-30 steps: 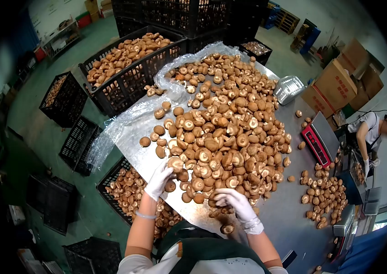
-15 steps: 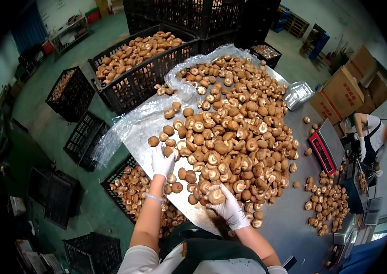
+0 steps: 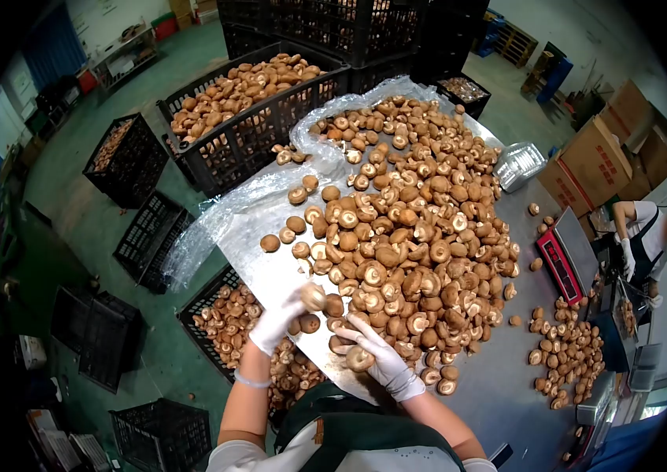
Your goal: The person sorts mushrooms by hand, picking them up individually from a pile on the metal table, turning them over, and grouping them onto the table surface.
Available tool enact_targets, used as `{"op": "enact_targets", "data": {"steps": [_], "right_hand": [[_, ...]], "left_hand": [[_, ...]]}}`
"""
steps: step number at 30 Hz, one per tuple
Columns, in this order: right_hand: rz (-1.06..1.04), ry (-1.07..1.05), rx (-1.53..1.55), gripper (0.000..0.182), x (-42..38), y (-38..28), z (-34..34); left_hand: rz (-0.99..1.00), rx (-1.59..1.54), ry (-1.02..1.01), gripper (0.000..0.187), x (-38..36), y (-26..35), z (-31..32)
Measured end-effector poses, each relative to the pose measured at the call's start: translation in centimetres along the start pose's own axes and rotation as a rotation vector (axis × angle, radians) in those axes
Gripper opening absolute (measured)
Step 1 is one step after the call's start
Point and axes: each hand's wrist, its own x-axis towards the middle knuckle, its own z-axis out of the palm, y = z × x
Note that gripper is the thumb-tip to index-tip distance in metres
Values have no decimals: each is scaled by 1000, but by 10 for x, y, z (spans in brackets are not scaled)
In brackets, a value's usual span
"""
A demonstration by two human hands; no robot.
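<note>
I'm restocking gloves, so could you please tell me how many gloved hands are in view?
4: left hand and right hand by the mushroom pile; on the co-worker at far right, an upper hand and a lower hand.

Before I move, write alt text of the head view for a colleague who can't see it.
White-gloved left hand and right hand each hold a shiitake mushroom beside a shiitake heap on a metal table; a red scale sits at right, a mushroom-filled black crate at upper left.
</note>
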Motion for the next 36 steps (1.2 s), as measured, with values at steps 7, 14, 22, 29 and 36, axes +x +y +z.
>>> {"op": "enact_targets", "data": {"steps": [7, 14, 22, 29, 36], "right_hand": [[3, -47, 31, 57, 0, -5, 5], [32, 20, 63, 59, -19, -9, -5], [4, 100, 123, 54, -22, -10, -7], [12, 94, 245, 52, -15, -7, -3], [33, 0, 427, 51, -35, 42, -21]], "left_hand": [[-74, 530, 343, 33, 64, 20, -8], [206, 1546, 578, 43, 171, -39, -68], [-76, -257, 459, 37, 131, -7, -54], [-131, -405, 296, 41, 38, 31, 19], [127, 320, 183, 32, -69, -39, 95]]}}
